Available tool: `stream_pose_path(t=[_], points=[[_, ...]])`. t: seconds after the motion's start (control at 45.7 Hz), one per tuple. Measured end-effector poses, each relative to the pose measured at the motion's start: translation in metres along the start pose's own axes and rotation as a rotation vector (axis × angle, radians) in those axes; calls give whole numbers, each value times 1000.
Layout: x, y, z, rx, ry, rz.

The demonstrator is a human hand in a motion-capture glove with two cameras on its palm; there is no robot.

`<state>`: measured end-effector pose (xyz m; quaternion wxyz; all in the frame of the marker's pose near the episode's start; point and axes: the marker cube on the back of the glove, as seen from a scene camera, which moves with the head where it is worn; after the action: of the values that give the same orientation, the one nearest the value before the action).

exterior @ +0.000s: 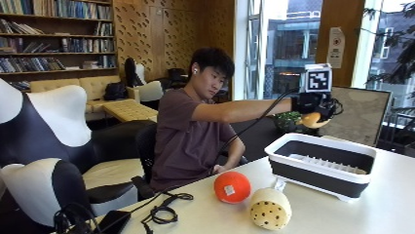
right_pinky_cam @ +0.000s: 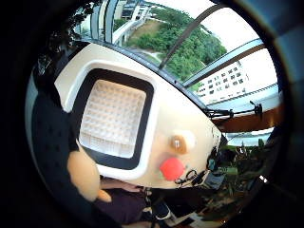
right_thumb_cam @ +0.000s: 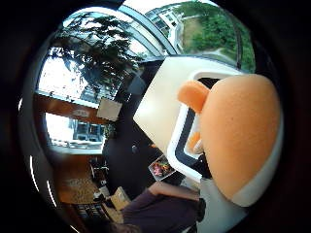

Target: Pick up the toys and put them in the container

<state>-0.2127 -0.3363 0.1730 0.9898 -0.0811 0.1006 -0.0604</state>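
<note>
R hand (exterior: 312, 108), gloved, is curled round an orange toy (exterior: 311, 120), held in the air above the bin's (exterior: 322, 171) far side, not yet let go. Bin interior appears w/o toys, so nothing is judged done. Red ball (exterior: 232, 186) & yellow toy (exterior: 270, 208) are left on the table (exterior: 389, 204), near-left of the bin.
</note>
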Motion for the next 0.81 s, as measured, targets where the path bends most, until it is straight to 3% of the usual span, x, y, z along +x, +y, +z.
stream_pose_path(t=[0.044, 0.131, 0.219, 0.372, 0.46, 0.548, 0.701, 0.811], points=[[-14, -7, 15, -24, -11, 17], [-11, -16, 53, -102, 218, 122], [-41, -18, 77, -161, 53, 26], [-61, -18, 102, -316, 77, 9], [-58, -17, 86, -308, 56, 22], [-23, -15, 57, -281, 227, 163], [27, 10, -18, -216, 37, 38], [90, 32, -52, -177, 94, 144]])
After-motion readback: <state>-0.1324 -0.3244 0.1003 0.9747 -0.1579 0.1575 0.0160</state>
